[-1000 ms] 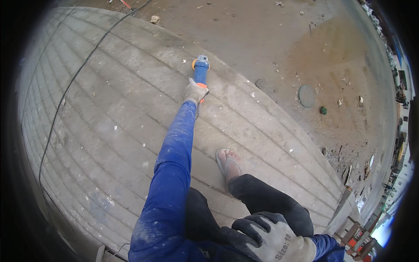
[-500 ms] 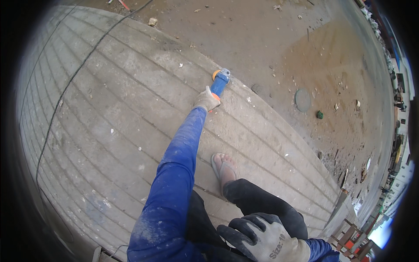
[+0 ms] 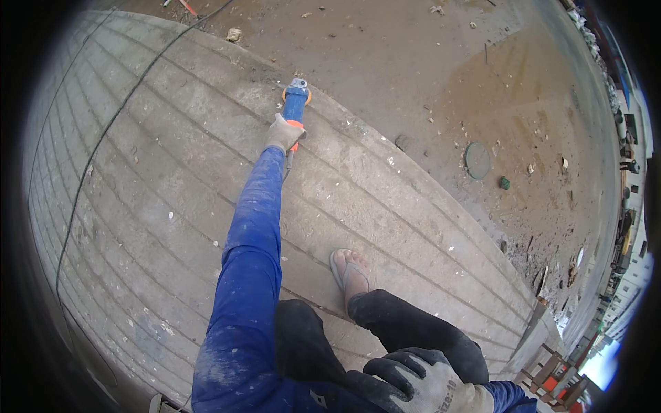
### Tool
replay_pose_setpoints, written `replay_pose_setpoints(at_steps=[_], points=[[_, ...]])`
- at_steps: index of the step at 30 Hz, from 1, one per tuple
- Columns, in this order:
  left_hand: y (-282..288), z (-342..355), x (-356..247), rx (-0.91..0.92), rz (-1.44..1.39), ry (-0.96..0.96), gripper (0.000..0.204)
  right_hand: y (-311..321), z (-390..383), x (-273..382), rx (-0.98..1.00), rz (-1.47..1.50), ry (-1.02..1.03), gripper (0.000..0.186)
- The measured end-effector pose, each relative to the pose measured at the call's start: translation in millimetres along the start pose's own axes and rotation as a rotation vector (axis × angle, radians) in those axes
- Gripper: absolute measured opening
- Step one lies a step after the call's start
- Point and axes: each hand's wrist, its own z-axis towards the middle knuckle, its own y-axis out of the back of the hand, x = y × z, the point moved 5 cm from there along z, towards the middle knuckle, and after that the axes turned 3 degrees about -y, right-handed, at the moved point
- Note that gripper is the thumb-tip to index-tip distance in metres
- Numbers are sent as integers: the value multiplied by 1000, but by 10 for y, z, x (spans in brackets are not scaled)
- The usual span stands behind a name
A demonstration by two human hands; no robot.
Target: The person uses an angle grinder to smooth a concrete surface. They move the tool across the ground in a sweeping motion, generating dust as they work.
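My left hand (image 3: 284, 131), in a pale glove at the end of a blue sleeve, grips a blue-and-orange angle grinder (image 3: 295, 102) with a yellow disc. The tool's head is low over a grooved, grey planked surface (image 3: 172, 193), near its curved edge. At the bottom, my right hand (image 3: 415, 378), in a grey-and-black glove, rests over my dark-trousered lap, fingers slightly bent and apart, with no tool visible in it. My foot (image 3: 350, 272) in a thong sandal stands on the planks, below and right of the grinder.
A long dark cable (image 3: 103, 138) crosses the planks at left. Beyond the curved edge lies muddy ground (image 3: 413, 69) with debris, a round greenish lid (image 3: 476, 160) and a small green lump (image 3: 504, 182). Wooden framing (image 3: 551, 372) and distant buildings show at the right.
My left hand and the grinder first moved right and downward, then swung back up and left to further left than at first. My right hand stays low over my lap.
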Motion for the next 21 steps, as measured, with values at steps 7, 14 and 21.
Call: replay_pose_setpoints(at_steps=[7,14,21], points=[[-809,-443,-462,253,152,-90,98,-15,-30,31,-91,-34,-89,47],[-1373,-1310,-473,454,299,-176,103,-154,-92,90,-175,-40,-32,51],[-502,-1116,227,160,98,-31,93,-324,-305,109,-159,-129,-38,60]])
